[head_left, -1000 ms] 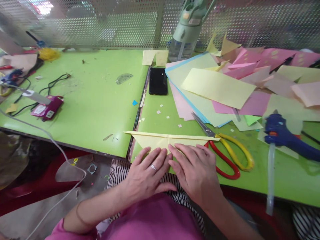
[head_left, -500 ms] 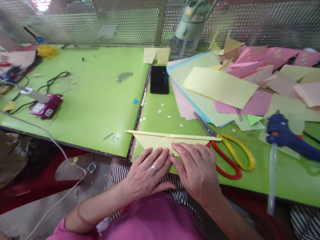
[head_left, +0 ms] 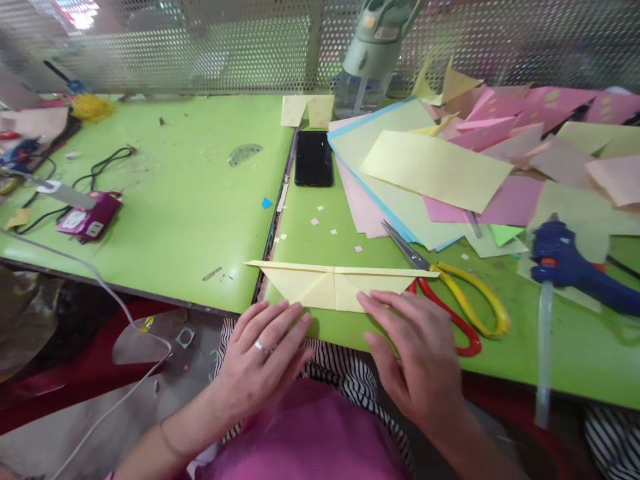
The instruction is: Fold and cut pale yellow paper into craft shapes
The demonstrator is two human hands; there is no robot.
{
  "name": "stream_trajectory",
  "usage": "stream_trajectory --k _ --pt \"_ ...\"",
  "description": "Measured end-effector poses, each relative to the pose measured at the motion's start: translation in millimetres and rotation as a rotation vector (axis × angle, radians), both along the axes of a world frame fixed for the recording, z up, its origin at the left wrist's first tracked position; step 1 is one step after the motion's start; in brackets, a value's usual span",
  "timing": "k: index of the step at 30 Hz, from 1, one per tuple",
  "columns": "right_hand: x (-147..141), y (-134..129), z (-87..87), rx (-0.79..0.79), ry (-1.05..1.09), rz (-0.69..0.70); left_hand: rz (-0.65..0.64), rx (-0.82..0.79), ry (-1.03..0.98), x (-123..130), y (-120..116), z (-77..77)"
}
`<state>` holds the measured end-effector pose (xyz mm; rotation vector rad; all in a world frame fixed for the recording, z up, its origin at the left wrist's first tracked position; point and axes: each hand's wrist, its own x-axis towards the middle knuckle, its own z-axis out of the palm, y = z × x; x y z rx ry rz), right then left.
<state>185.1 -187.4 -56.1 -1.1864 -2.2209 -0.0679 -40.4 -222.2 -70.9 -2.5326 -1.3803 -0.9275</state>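
Note:
A pale yellow folded paper point(head_left: 320, 288) lies flat at the front edge of the green table, with a narrow folded strip along its far side and a crease down its middle. My left hand point(head_left: 267, 347), a ring on one finger, is spread with its fingertips by the paper's near left edge. The fingers of my right hand point(head_left: 417, 347) are stretched out, their tips at the paper's near right corner. Neither hand grips anything. Scissors point(head_left: 443, 283) with one yellow and one red handle lie just right of the paper, beside my right hand.
A blue glue gun point(head_left: 575, 263) with a clear glue stick lies at the right. Beyond the scissors is a heap of coloured paper sheets point(head_left: 440, 170). A phone point(head_left: 314, 159) and a water bottle point(head_left: 370, 60) are at the back; a purple power adapter point(head_left: 91, 217) sits left.
My hands have moved apart, the left going left and the right going right and slightly nearer me. More of the folded paper now shows between them.

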Motion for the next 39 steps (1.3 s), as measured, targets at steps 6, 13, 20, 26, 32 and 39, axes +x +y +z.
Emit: stream_trajectory --k 6,13,20,26,32,39 --pt "31 -23 6.9 0.075 -0.035 -0.053 -0.017 -0.006 -0.119 2 -14 2.0" --pt "66 -26 3.2 0.152 -0.097 -0.230 -0.031 0.005 -0.121 13 0 5.5" --pt "80 -33 0.0 0.117 -0.040 -0.238 -0.084 0.046 -0.110 21 13 12.4" --pt "83 -38 -3.3 0.084 -0.026 -0.256 0.029 0.088 0.039 8 43 9.2" --pt "82 -34 0.5 0.113 0.008 -0.214 0.107 0.003 0.169 1 65 1.9" --pt "78 -22 0.1 0.060 -0.120 -0.275 0.104 -0.093 0.205 -1 69 0.4"
